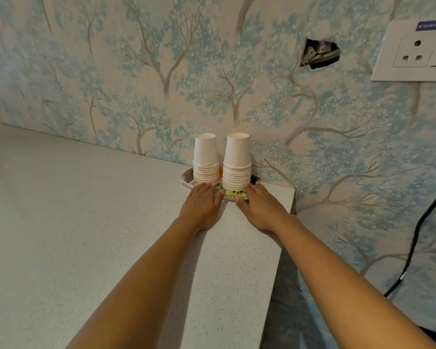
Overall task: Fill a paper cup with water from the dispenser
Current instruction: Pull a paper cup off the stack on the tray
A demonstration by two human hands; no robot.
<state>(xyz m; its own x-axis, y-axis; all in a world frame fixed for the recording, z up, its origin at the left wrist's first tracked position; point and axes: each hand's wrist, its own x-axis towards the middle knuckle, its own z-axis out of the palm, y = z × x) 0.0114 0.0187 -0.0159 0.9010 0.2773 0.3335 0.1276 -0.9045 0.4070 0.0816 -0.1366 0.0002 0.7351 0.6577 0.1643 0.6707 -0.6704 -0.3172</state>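
Observation:
Two stacks of upside-down white paper cups stand side by side on a patterned tray (185,178) against the wall: a left stack (205,159) and a taller right stack (237,163). My left hand (202,201) lies flat on the counter, fingertips touching the tray's front edge below the left stack. My right hand (259,206) rests just before the right stack, fingers spread over the tray's front rim and thumb at its edge. Neither hand grips a cup. No dispenser is in view.
The pale speckled counter (86,222) ends in a right edge just past my right hand, with a drop beyond it. A wall socket (413,50) and a black cable (418,230) are at the right. A hole (319,53) gapes in the tree-patterned wallpaper.

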